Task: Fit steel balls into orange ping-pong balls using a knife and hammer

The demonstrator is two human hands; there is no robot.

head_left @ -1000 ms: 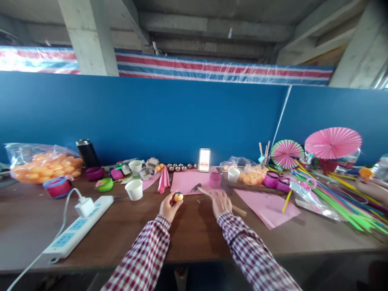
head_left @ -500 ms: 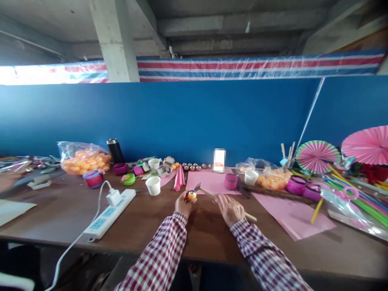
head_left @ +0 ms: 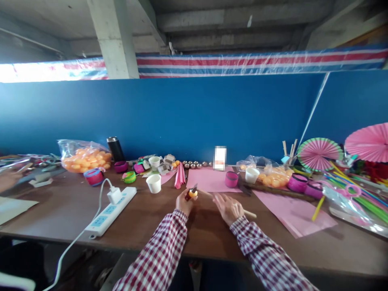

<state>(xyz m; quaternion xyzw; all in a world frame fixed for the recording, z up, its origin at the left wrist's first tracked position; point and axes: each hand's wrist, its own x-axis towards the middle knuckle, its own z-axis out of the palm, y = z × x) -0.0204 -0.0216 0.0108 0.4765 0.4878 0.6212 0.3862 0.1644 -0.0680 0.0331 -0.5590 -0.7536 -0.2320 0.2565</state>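
Note:
My left hand (head_left: 183, 203) is closed around a small orange ball (head_left: 193, 194), with something dark red beside it that I cannot make out. My right hand (head_left: 228, 207) grips the wooden handle of a small hammer (head_left: 249, 214); the handle's end sticks out past the palm. The hammer's dark metal head lies over the top of the ball, and whether it touches is hard to tell. Both hands are just above the brown table, in front of a pink sheet (head_left: 204, 180).
Left are a white power strip (head_left: 112, 213), a paper cup (head_left: 154, 184) and a bag of orange balls (head_left: 86, 159). Metal balls (head_left: 192, 165) line the back. Right are a purple ring (head_left: 231, 180), a stick (head_left: 279, 191) and a pink sheet (head_left: 295, 214). Another person's hand (head_left: 10, 181) shows far left.
The hammer head has moved from just right of the ball onto its top. My right hand has shifted slightly left; my left hand still holds the ball.

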